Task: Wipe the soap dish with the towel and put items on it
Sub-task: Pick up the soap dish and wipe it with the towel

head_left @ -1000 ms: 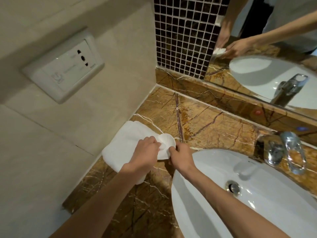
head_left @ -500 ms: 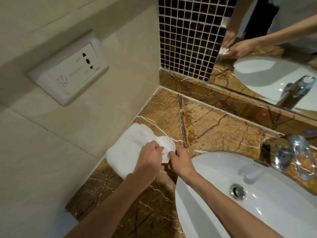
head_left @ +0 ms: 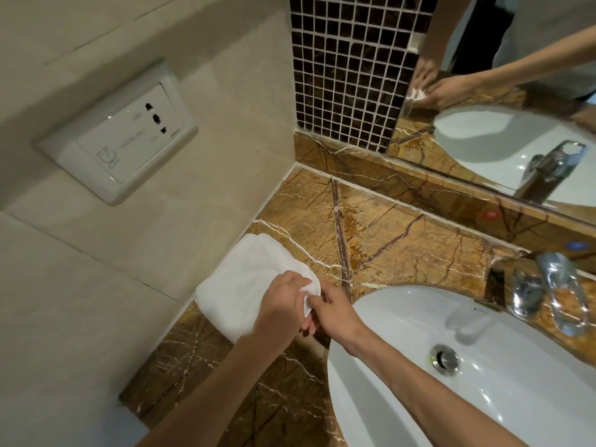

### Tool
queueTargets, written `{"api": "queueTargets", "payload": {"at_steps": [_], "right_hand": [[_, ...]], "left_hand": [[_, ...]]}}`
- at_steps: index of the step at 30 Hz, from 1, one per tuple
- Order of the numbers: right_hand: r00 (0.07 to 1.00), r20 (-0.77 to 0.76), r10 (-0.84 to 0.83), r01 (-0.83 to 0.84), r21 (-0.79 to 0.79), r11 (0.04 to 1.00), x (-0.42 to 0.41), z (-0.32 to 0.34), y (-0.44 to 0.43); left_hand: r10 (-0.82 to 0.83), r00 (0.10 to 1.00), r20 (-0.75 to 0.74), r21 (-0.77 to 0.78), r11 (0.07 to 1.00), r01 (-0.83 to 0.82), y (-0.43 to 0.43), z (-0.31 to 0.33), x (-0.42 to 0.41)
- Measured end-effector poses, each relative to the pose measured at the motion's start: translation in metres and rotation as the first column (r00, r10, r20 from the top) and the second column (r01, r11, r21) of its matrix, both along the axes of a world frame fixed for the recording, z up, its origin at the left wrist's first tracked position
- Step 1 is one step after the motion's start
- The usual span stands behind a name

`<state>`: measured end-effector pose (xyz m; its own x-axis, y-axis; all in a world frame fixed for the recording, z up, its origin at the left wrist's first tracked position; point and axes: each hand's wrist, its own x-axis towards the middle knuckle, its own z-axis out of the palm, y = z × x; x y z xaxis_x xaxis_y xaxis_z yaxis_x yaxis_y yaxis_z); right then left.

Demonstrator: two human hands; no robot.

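Observation:
A white folded towel (head_left: 237, 285) lies on the brown marble counter (head_left: 403, 243) against the left wall. My left hand (head_left: 280, 306) rests on the towel's right end, fingers curled around towel cloth and the small white soap dish (head_left: 310, 293). Only a narrow edge of the dish shows between my two hands. My right hand (head_left: 333, 309) pinches that dish edge from the right, just beside the sink rim. The rest of the dish is hidden under my left fingers.
A white sink basin (head_left: 403, 324) with a metal drain (head_left: 446, 359) fills the lower right. A chrome faucet (head_left: 554, 295) stands behind it. A mirror (head_left: 516, 101) and dark mosaic tiles (head_left: 345, 72) back the counter. A wall socket (head_left: 129, 140) sits upper left.
The round face of the soap dish showed beyond my left hand a second ago; now my left fingers cover most of it. Both hands stay close together at the same spot.

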<state>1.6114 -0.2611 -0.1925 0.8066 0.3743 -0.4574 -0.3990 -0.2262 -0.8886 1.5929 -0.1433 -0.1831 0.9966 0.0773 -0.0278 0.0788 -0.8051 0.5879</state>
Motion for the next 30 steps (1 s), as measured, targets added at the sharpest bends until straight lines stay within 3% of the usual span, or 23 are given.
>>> {"api": "queueTargets", "payload": {"at_steps": [5,8,12,15,19,26,30], "right_hand": [[0.948,-0.313,-0.057,0.128,0.211,0.969,0.000,-0.003,0.007],[0.873,-0.488,0.017,0.199,0.386,0.901,0.004,0.001,0.005],[0.808,-0.584,0.075,0.201,0.393,0.897,0.013,-0.003,0.000],[0.831,-0.549,0.090,0.139,0.361,0.922,0.015,-0.005,0.003],[0.882,-0.467,-0.058,0.191,0.243,0.951,0.013,-0.008,0.010],[0.902,-0.340,-0.268,0.367,0.274,0.889,0.002,-0.007,0.016],[0.936,-0.246,-0.254,0.314,0.250,0.916,-0.010,-0.005,0.017]], "left_hand": [[-0.007,1.000,0.012,-0.011,1.000,0.007,0.011,-0.007,-0.009],[-0.039,0.998,0.050,-0.012,0.999,0.039,0.011,-0.007,-0.012],[-0.090,0.993,0.074,0.003,0.996,0.090,0.014,-0.007,-0.018],[-0.144,0.986,0.085,0.014,0.990,0.143,0.020,-0.006,-0.023],[-0.168,0.980,0.107,0.064,0.985,0.162,0.028,-0.001,-0.028],[0.001,0.973,0.232,0.088,0.996,-0.022,0.020,-0.001,-0.032],[0.007,0.959,0.284,0.113,0.993,-0.041,0.016,-0.001,-0.027]]}}
